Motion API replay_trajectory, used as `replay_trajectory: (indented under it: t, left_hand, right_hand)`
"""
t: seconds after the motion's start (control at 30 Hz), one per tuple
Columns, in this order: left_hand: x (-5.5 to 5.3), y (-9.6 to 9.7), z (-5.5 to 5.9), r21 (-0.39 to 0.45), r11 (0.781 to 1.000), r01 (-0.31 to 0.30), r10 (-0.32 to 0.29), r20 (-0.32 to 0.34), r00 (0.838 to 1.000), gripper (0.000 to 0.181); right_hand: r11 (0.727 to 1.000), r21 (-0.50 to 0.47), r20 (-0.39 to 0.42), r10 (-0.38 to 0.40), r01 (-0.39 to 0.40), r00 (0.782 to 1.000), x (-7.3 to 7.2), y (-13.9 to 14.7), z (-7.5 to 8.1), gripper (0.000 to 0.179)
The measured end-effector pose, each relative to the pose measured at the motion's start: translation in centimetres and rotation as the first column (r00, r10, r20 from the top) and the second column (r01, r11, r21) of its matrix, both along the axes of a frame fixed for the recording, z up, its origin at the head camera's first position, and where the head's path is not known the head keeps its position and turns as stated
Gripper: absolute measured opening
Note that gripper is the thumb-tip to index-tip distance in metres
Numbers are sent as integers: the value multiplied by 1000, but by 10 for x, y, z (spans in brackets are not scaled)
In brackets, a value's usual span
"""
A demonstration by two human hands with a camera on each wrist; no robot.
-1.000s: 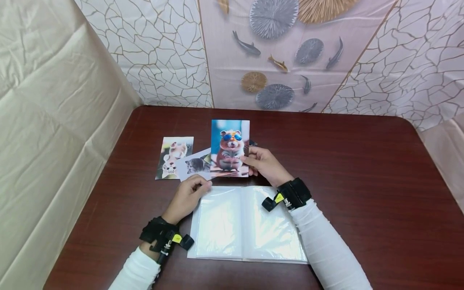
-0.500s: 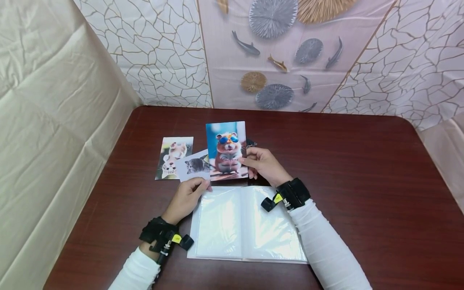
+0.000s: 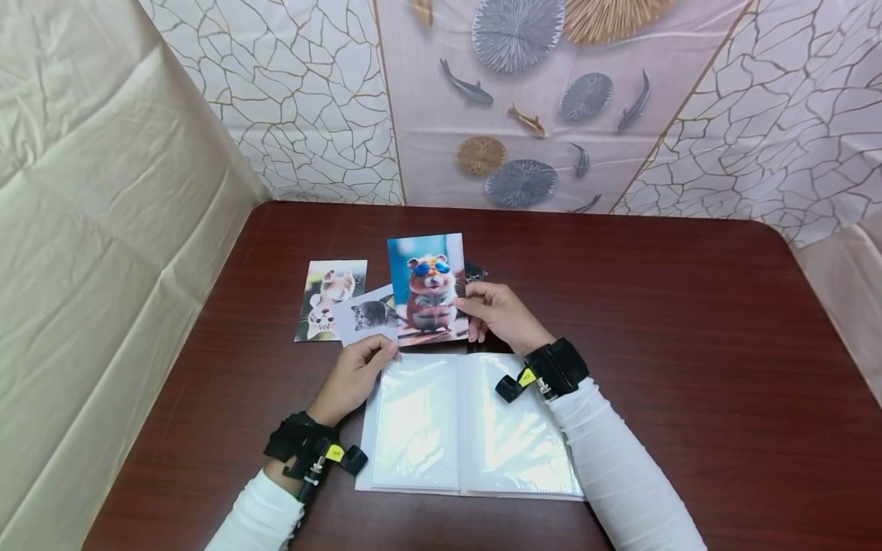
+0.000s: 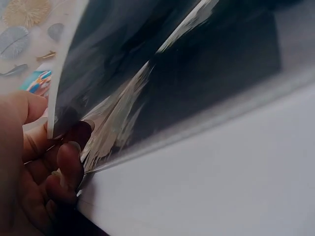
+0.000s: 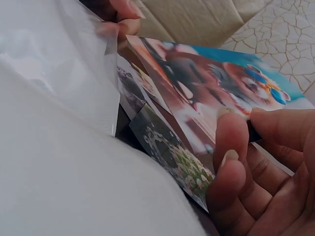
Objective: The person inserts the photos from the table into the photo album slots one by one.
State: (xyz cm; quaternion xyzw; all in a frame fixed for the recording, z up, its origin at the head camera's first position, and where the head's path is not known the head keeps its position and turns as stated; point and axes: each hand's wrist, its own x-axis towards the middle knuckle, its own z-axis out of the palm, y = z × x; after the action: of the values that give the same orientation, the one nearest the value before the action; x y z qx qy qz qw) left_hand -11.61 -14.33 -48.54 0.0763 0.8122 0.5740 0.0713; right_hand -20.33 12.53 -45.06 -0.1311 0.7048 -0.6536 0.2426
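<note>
In the head view, my right hand (image 3: 508, 316) pinches the right edge of a photo (image 3: 429, 295) of a hamster in blue sunglasses, held upright above the table. Thumb and fingertips meet on that photo's edge in the right wrist view. An open photo album (image 3: 416, 428) with clear plastic pockets lies in front of me. At its upper left corner, my left hand (image 3: 351, 379) holds a page. The left wrist view shows the thumb and fingers around the lifted corner of the plastic page (image 4: 83, 73), whose pocket gapes.
Behind the album lie a photo (image 3: 331, 301) of kittens and an overlapping photo (image 3: 365, 316) of a grey cat. Another photo (image 5: 170, 152), with a plant on it, lies under the hamster photo. The brown table (image 3: 689, 344) reaches a patterned wall cloth (image 3: 310, 99).
My right hand has brought the hamster photo slightly left and down toward the album's upper edge, tilting it a little. The left hand stays at the album's corner.
</note>
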Motion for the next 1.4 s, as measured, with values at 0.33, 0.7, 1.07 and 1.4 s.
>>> replay_trajectory:
  t: [0.33, 0.7, 1.07, 1.4]
  left_hand:
    - [2, -1, 4, 27, 1000, 2, -3, 27, 1000, 18]
    - [3, -1, 4, 38, 999, 2, -3, 27, 1000, 18]
    - [2, -1, 4, 42, 999, -7, 6, 28, 1000, 14]
    - [2, 0, 2, 45, 999, -27, 25, 39, 999, 13]
  right_hand:
    - [1000, 13, 10, 7, -7, 1000, 0, 0, -1, 21]
    - [1000, 26, 10, 17, -17, 1000, 0, 0, 1, 23]
    - [999, 31, 0, 38, -38, 999, 1, 0, -1, 26]
    - [996, 50, -10, 80, -80, 997, 2, -1, -1, 26]
